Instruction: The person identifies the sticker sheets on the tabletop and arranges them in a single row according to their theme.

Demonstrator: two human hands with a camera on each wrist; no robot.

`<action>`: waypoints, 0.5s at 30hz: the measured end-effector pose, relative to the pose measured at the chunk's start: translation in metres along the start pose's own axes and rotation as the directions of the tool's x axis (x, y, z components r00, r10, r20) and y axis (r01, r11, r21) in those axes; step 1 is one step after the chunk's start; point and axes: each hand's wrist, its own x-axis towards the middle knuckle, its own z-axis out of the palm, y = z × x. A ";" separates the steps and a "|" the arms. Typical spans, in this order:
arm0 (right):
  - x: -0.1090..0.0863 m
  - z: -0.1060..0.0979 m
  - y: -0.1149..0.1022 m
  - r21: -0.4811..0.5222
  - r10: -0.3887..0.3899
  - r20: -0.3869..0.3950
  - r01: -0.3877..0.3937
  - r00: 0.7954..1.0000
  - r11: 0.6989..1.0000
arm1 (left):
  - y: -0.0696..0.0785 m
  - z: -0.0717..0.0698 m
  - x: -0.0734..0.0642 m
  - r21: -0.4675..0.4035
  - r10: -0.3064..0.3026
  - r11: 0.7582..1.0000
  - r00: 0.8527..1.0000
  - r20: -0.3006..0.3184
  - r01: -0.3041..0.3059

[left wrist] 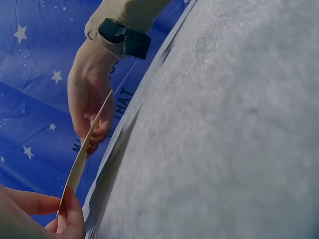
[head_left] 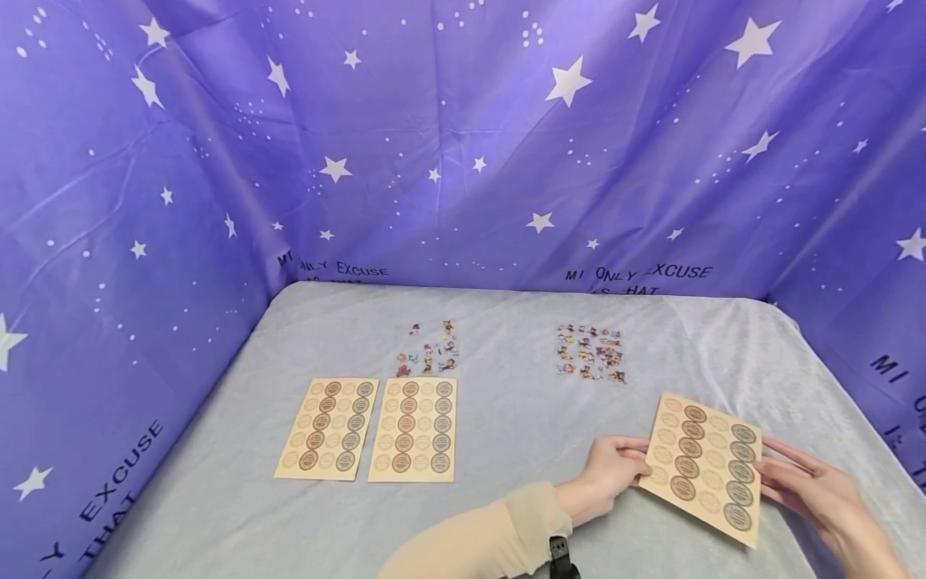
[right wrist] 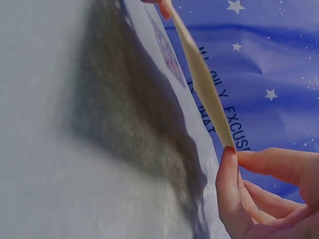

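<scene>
You look to be at the handling step: the sheet point(head_left: 705, 470) is in your grasp at the lower right of the head view, raised off the counter point(head_left: 521, 418) and tilted, its round seals facing up. In the right wrist view you can see a broad shadow on the cloth below it.

Your left hand point(head_left: 606, 476) pinches the left edge between thumb and fingers. Your right hand point(head_left: 817, 486) pinches the right edge the same way, its other fingers loosely bent behind the thumb and forefinger. Neither hand is spread wide; each is closed only as far as the thin edge needs.

The next move, I'd judge, calls for both your hands to travel together, pinching lightly, so the sheet stays flat; pull one side ahead and it could bow or crease.

At the lower left of the head view, a second sheet point(head_left: 327, 429) and a third sheet point(head_left: 413, 429) lie flat, side by side. Beyond them, a clear sheet point(head_left: 428, 359) lies near the centre, with another clear sheet point(head_left: 590, 354) to the right.
</scene>
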 end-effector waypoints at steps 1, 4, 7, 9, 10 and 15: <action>0.001 0.002 0.000 -0.004 0.007 -0.001 -0.007 1.000 1.000 | 0.000 -0.002 0.000 0.002 0.001 1.000 1.000 -0.003 -0.001; 0.005 0.007 -0.001 -0.009 0.025 0.004 -0.025 1.000 1.000 | 0.000 -0.007 0.001 0.001 0.007 1.000 1.000 -0.007 -0.007; 0.007 0.012 -0.002 -0.023 0.026 0.006 -0.026 1.000 0.999 | 0.001 -0.012 0.000 -0.015 0.010 1.000 1.000 -0.009 -0.010; 0.007 0.015 -0.002 -0.023 0.021 0.014 -0.020 1.000 1.000 | 0.001 -0.015 -0.001 -0.017 0.010 1.000 1.000 -0.011 -0.010; 0.008 0.016 -0.002 -0.023 0.017 0.023 -0.016 1.000 1.000 | 0.001 -0.016 -0.001 -0.021 0.010 1.000 1.000 -0.010 -0.011; 0.011 0.026 -0.004 -0.016 0.000 0.080 0.001 0.997 1.000 | 0.001 -0.025 0.000 -0.004 0.022 1.000 1.000 -0.008 -0.022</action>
